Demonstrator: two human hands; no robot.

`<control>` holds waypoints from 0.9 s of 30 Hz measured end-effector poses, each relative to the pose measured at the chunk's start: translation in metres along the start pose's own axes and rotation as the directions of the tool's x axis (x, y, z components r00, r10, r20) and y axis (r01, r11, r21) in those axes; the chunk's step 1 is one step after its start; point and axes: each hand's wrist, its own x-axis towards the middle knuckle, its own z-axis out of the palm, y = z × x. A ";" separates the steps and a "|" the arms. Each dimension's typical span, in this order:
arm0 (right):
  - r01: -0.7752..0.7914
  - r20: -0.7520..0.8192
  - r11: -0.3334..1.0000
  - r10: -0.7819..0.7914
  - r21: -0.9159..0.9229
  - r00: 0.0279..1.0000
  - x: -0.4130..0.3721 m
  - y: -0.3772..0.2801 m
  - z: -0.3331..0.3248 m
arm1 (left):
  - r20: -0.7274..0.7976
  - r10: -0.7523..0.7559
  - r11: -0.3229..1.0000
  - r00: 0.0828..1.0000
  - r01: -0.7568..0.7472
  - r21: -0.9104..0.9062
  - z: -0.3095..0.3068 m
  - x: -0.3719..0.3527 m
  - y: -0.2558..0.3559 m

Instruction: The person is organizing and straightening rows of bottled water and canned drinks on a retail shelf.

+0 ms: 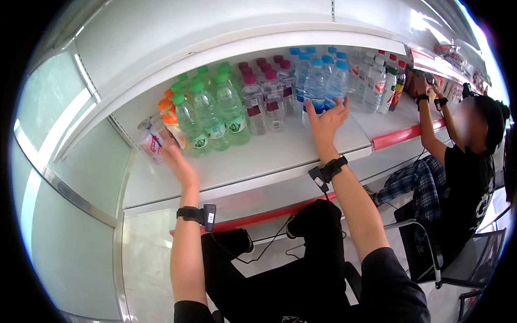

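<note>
On the white shelf (269,156), my right hand (327,123) spreads its thumb and fingers across the fronts of two blue-capped water bottles (315,86), fingertips at their labels. My left hand (176,156) is at the shelf's left end, open, fingers stretched up between a white-and-red can (151,146) and the orange-capped bottles (171,119); it partly covers both. Next to these stand several green-capped bottles (215,118) of clear green. Clear bottles with dark red caps (273,102) fill the space between the green and the blue ones.
Further right are bottles with white and red labels (375,83). A red price strip (396,138) runs along the shelf edge there. Another person (468,145) sits at the right, both hands raised to the shelf. An upper shelf (237,46) overhangs the bottles; a glass panel (70,226) closes the left.
</note>
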 end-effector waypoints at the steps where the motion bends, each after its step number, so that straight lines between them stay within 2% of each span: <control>1: 0.001 0.000 1.000 -0.001 0.000 1.000 0.004 0.004 -0.004 | -0.001 -0.001 1.000 1.000 0.001 0.000 -0.003 -0.005 0.009; 3: 0.115 -0.001 0.990 -0.115 0.077 0.993 0.021 0.013 -0.015 | -0.020 0.193 0.981 0.981 -0.193 -0.011 -0.002 -0.014 0.034; 4: 0.109 -0.006 0.991 -0.109 0.078 0.994 0.030 0.020 -0.019 | -0.015 0.199 0.980 0.980 -0.199 -0.011 0.006 -0.017 0.046; 5: 0.068 0.050 0.986 -0.077 0.152 0.996 0.039 0.031 -0.023 | 0.182 0.093 0.986 0.979 -0.064 -0.157 0.016 -0.029 0.062; 6: 0.023 0.115 0.975 -0.050 0.222 0.992 0.044 0.043 -0.026 | 0.381 0.004 0.958 0.924 0.106 -0.266 0.027 -0.045 0.081; 7: 0.020 0.129 0.976 -0.049 0.218 0.990 0.047 0.055 -0.027 | 0.510 -0.104 0.921 0.854 0.276 -0.274 0.050 -0.055 0.110; 8: -0.024 0.249 0.971 -0.036 0.236 0.968 0.049 0.068 -0.025 | 0.628 -0.193 0.861 0.754 0.437 -0.261 0.080 -0.065 0.133; 9: -0.071 0.362 0.966 -0.025 0.250 0.932 0.050 0.078 -0.024 | 0.703 -0.218 0.820 0.677 0.517 -0.244 0.108 -0.077 0.141; 10: -0.074 0.363 0.965 -0.023 0.251 0.932 0.047 0.084 -0.027 | 0.773 -0.229 0.779 0.591 0.588 -0.219 0.135 -0.086 0.146; 12: 0.005 0.403 0.995 -0.047 0.103 0.914 0.038 0.089 -0.031 | 0.756 -0.202 0.920 0.622 0.386 -0.071 0.190 -0.102 0.134; 13: 0.005 0.404 0.994 -0.049 0.109 0.913 0.039 0.088 -0.033 | 0.753 -0.203 0.921 0.626 0.382 -0.070 0.212 -0.108 0.126; 14: -0.065 0.478 0.993 0.009 0.101 0.878 0.040 0.085 -0.037 | 0.713 -0.160 0.985 0.683 0.153 0.075 0.232 -0.112 0.118; 15: -0.138 0.549 0.987 0.069 0.085 0.833 0.041 0.084 -0.038 | 0.683 -0.102 0.970 0.723 -0.079 0.229 0.244 -0.113 0.120; 16: -0.142 0.551 0.986 0.072 0.086 0.831 0.041 0.083 -0.038 | 0.684 -0.105 0.969 0.722 -0.079 0.233 0.253 -0.111 0.119; 18: -0.152 0.561 0.976 0.039 0.157 0.827 0.040 0.087 -0.035 | 0.763 -0.390 0.889 0.516 -0.004 0.457 0.263 -0.102 0.132; 19: -0.140 0.543 0.968 0.003 0.210 0.840 0.039 0.091 -0.033 | 0.764 -0.390 0.889 0.514 -0.007 0.458 0.266 -0.098 0.128; 21: -0.130 0.556 0.971 -0.004 0.201 0.831 0.042 0.091 -0.034 | 0.833 -0.319 0.939 0.453 0.031 0.342 0.267 -0.093 0.117; 22: -0.118 0.568 0.974 -0.013 0.194 0.823 0.043 0.089 -0.036 | 0.832 -0.323 0.937 0.451 0.032 0.347 0.268 -0.095 0.113; 23: -0.125 0.570 0.973 -0.009 0.195 0.822 0.043 0.088 -0.037 | 0.817 -0.310 0.936 0.487 0.004 0.352 0.267 -0.095 0.114; 25: -0.096 0.580 0.989 0.014 0.110 0.814 0.044 0.082 -0.039 | 0.799 -0.298 0.931 0.522 -0.026 0.363 0.263 -0.095 0.116; 27: -0.060 0.558 0.989 -0.024 0.132 0.830 0.043 0.083 -0.037 | 0.778 -0.178 0.950 0.602 -0.102 0.296 0.257 -0.098 0.118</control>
